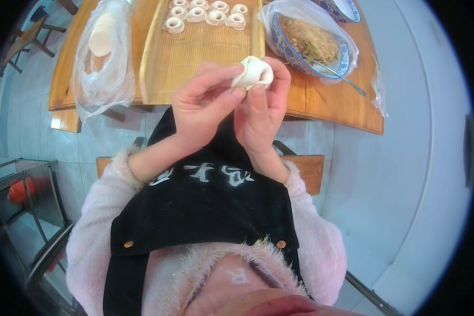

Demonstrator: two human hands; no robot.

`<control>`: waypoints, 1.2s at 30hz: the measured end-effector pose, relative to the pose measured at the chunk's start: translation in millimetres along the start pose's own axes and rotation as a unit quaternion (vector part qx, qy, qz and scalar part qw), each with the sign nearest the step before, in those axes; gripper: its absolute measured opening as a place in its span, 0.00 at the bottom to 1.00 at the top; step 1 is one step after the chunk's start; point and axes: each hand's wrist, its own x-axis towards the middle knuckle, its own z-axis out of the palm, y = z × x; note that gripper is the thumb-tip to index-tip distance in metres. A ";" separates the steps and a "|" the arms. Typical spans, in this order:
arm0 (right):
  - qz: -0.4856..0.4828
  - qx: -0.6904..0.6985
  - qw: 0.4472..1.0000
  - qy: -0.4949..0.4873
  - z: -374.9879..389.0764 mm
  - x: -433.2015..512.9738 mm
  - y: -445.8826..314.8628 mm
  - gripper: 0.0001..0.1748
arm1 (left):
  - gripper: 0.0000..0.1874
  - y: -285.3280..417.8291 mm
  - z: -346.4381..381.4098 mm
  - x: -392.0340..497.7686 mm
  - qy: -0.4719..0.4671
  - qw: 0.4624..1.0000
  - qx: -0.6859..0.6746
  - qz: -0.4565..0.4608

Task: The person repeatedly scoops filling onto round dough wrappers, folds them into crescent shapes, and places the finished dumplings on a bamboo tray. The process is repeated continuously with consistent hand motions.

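Note:
Between my two hands is a folded white dough dumpling point(249, 74) with a round opening at its right side. The fingers and thumb of my left hand point(205, 98) pinch its left edge. My right hand point(266, 104) holds the other side, its thumb pressed to the lower rim. Several ring-shaped dumplings point(197, 15) sit in rows at the far end of a ribbed wooden tray point(197, 59). To the right, a blue-and-white bowl point(294, 63) lined with a plastic bag holds minced filling point(308, 37). A metal utensil point(339, 75) rests across its rim.
A stack of round dough wrappers point(101, 37) lies in a clear plastic bag point(116, 89) on the left of the wooden table point(339, 102). Behind the filling stands another patterned bowl point(349, 12). A wooden stool point(308, 170) and a metal-framed rack point(31, 189) are below. A pale wall borders the right.

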 end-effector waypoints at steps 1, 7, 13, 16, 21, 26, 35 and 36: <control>0.000 0.000 1.000 -0.002 0.5 0.8 1.0 0.24 | 0.17 0.9 1.0 -0.7 0.007 1.000 -0.002 -0.001; 0.008 0.028 0.999 -0.018 1.2 2.5 3.1 0.26 | 0.20 4.6 -3.9 -1.5 0.004 0.999 0.036 0.027; 0.059 0.052 0.996 -0.036 1.6 6.8 8.6 0.27 | 0.20 4.5 -10.3 -3.8 0.024 0.999 0.042 0.014; 0.086 0.033 0.995 -0.037 3.3 8.8 8.6 0.25 | 0.20 6.1 -15.5 -4.7 0.031 0.999 0.043 0.008; 0.147 0.019 0.987 -0.056 5.4 15.4 5.5 0.23 | 0.21 8.9 -22.7 -5.8 0.045 0.999 0.023 0.007; 0.151 -0.020 0.985 -0.077 9.1 18.6 7.3 0.23 | 0.22 12.7 -31.3 -7.4 0.022 0.998 0.038 0.038; 0.178 -0.025 0.978 -0.108 15.5 21.7 6.5 0.25 | 0.25 15.3 -44.5 -15.1 0.020 0.999 0.000 0.031; 0.175 -0.030 0.978 -0.112 15.7 22.2 5.9 0.26 | 0.26 15.3 -45.4 -15.6 0.020 0.999 -0.014 0.028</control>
